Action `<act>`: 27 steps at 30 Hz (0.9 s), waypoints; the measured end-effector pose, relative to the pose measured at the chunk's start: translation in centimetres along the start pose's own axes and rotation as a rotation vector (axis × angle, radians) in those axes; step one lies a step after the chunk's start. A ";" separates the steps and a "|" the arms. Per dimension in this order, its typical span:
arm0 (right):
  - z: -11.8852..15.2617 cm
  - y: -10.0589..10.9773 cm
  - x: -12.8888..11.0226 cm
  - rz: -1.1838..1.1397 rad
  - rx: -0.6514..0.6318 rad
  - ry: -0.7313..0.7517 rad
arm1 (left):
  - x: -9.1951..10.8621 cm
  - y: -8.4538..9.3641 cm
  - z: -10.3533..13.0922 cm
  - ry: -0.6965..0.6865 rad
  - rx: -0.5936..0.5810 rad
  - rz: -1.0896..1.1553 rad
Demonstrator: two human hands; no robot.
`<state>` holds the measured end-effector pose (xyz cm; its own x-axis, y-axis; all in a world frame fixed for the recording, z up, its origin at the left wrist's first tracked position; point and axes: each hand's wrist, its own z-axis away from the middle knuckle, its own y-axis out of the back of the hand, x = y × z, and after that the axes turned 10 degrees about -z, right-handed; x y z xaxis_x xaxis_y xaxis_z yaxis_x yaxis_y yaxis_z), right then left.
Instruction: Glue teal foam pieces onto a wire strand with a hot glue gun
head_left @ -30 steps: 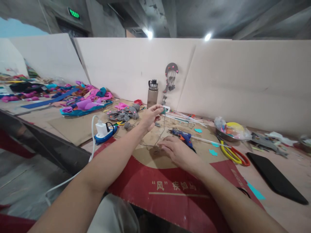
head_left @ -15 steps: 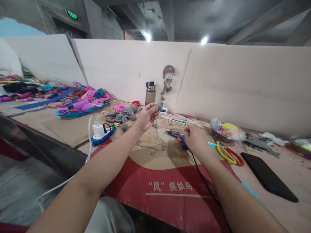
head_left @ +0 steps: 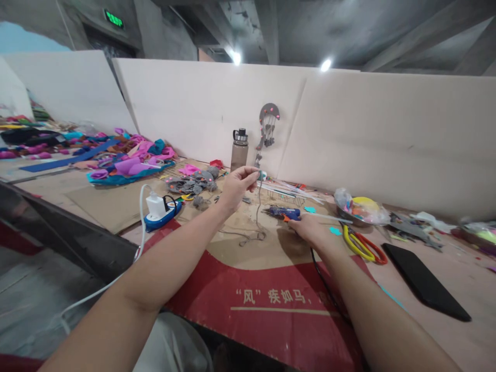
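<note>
Toward the desk's (head_left: 459, 261) far edge, the left hand (head_left: 238, 187) is pinching a teal piece (head_left: 262, 176), seemingly letting string (head_left: 259, 206) hang, while the right hand (head_left: 312, 230) is touching the glue gun (head_left: 284, 212), grip unclear.

Red cardboard sheet (head_left: 267, 330): pale printed characters (head_left: 271, 296) read “风” 疾如马, with 风 in quotation marks. Pale line printed beneath. Further lettering after the comma dim and partly hidden; not legible. Green lit sign (head_left: 113, 18), upper left: characters present, too blurred to read.
</note>
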<state>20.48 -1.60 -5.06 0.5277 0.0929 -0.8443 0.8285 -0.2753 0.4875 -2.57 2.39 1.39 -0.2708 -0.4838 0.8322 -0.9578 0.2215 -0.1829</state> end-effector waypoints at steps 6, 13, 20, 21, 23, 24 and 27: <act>-0.2 -0.1 -1.6 -0.298 0.185 0.028 | 0.1 0.2 -0.2 0.168 0.067 0.053; 2.6 -1.1 -5.9 -0.665 0.098 0.157 | -0.7 0.2 -0.4 0.183 0.127 -0.032; 4.1 -0.9 -7.0 -0.554 0.047 0.272 | -0.6 0.2 0.0 -0.069 0.197 -0.316; 4.2 -0.9 -7.1 -0.538 0.041 0.287 | -0.4 0.2 0.1 -0.094 0.204 -0.346; 4.4 -0.9 -7.4 -0.516 0.036 0.305 | -0.2 0.2 0.2 -0.129 0.212 -0.392; 4.5 -1.0 -7.5 -0.508 0.038 0.311 | -0.1 0.1 0.3 -0.140 0.212 -0.407; 4.7 -1.0 -7.8 -0.487 0.043 0.316 | 0.1 0.0 0.4 -0.144 0.200 -0.416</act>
<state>14.62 -6.53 0.00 0.1235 0.4979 -0.8584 0.9849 -0.1671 0.0448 -2.66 1.99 1.28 0.1426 -0.6120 0.7779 -0.9834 -0.1765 0.0415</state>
